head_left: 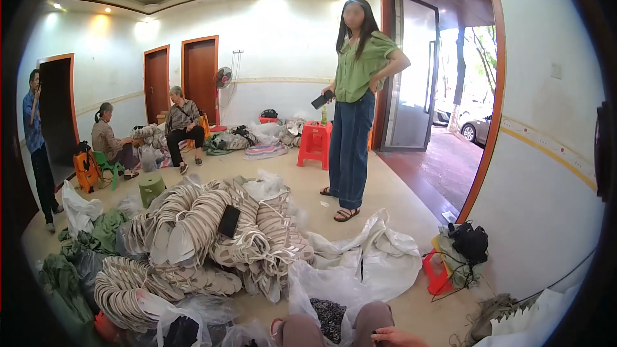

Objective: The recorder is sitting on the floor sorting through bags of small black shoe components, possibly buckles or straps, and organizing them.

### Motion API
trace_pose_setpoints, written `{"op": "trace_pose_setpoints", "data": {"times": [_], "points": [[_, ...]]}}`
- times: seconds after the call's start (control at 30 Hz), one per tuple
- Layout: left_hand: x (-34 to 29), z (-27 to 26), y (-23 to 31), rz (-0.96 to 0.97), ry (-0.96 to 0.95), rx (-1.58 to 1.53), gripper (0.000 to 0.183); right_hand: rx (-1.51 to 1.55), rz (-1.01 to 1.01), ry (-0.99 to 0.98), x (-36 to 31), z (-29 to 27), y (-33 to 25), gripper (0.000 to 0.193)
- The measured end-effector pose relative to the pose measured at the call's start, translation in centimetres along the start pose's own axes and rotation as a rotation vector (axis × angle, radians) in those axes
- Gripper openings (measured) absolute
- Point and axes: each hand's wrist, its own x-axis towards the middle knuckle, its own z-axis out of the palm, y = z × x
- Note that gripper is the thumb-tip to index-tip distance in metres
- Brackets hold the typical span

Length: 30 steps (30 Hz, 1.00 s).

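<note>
My right hand (pixel 397 337) comes in at the lower edge beside my right knee (pixel 373 321). Its fingers are pinched together, and whatever is between them is too small to make out. My left hand is out of view. Between my knees lies a clear plastic bag (pixel 321 286) with black-and-white speckled material (pixel 329 316) in it. Ahead and to the left rises a heap of bundled beige-and-white strappy shoe parts (pixel 193 225). A black phone (pixel 229 221) rests on top of that heap.
A white sack (pixel 385 254) spreads to the right of the heap. Further right sit a red bag (pixel 437 274) and a black bag (pixel 470 242). A person in green (pixel 353 71) stands near a red stool (pixel 315 143) and the open door (pixel 411 77). Several people are at the far left.
</note>
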Motion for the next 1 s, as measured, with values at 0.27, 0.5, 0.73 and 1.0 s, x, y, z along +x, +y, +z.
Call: {"op": "trace_pose_setpoints", "data": {"times": [0.27,0.5,0.73,1.0], "points": [[0.5,10.1,-0.8,-0.015,0.604,0.4,0.103,0.015,-0.003,-0.044,1.8,-1.2,1.9,0.015],[0.8,10.7,-0.6,-0.045,0.61,0.353,0.099,0.055,-0.024,-0.057,2.2,-1.8,2.3,0.017],[0.9,10.7,-0.8,-0.103,0.694,0.38,0.098,0.018,0.048,-0.13,3.9,-2.0,2.0,0.02],[0.9,9.4,-0.7,-0.021,0.717,0.414,0.097,-0.071,0.022,-0.171,4.7,-2.2,1.5,0.016]]}}
